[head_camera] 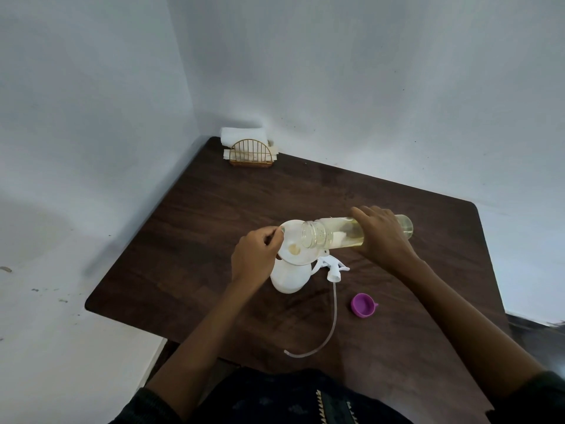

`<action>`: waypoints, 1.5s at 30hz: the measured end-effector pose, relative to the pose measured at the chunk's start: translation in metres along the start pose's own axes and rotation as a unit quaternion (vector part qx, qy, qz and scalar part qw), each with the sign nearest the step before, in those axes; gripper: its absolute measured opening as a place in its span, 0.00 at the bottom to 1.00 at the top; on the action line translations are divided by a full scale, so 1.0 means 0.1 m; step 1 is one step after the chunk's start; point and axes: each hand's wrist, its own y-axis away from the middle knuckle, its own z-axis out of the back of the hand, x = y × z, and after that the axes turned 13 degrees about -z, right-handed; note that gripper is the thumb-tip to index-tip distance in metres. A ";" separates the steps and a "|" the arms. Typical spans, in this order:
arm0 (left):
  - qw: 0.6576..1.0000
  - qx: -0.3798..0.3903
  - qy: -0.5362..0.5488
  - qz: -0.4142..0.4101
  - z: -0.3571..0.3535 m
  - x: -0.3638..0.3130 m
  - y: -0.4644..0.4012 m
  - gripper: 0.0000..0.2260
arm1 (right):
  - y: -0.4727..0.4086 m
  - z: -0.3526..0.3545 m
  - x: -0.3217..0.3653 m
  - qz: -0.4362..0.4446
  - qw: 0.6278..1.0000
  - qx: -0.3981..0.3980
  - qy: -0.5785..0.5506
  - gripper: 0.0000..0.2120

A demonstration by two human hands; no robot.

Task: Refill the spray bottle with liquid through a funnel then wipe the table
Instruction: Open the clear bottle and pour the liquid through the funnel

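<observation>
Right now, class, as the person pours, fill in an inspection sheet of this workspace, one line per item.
Surface: dark wooden table, no spill seen.
Job's things: white funnel sits in the white spray bottle; clear bottle of yellowish liquid tipped over the funnel; spray head with tube lies beside the bottle.
Clutter: purple cap; napkin holder with napkins at the far corner.
Grippers: left hand steadies the funnel rim; right hand grips the clear bottle.
Cables: nothing seen.
Surroundings: white walls on two sides.

Plain home/café-type corner: dark wood table (pixel 382 203), bare white walls (pixel 336 71), wire napkin holder (pixel 251 154).
</observation>
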 end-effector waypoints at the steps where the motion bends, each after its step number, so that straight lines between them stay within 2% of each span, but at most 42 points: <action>1: 1.000 0.000 0.000 0.001 0.00 0.00 0.00 0.17 | 0.00 0.00 0.00 0.000 1.000 0.001 0.001 0.21; 15: 1.000 0.000 -0.001 0.011 0.01 -0.01 0.02 0.15 | 0.00 0.03 0.02 0.009 1.000 -0.004 -0.002 0.23; 24: 1.000 -0.001 0.005 0.008 0.02 -0.03 0.02 0.19 | 0.01 0.06 0.04 0.013 1.000 -0.002 -0.001 0.24; 31: 1.000 0.002 0.007 0.005 0.01 0.00 0.02 0.15 | 0.01 0.06 0.04 0.015 1.000 -0.005 -0.001 0.24; 45: 1.000 0.003 -0.002 0.007 0.01 -0.02 0.02 0.17 | 0.00 0.07 0.04 0.012 1.000 -0.003 0.005 0.24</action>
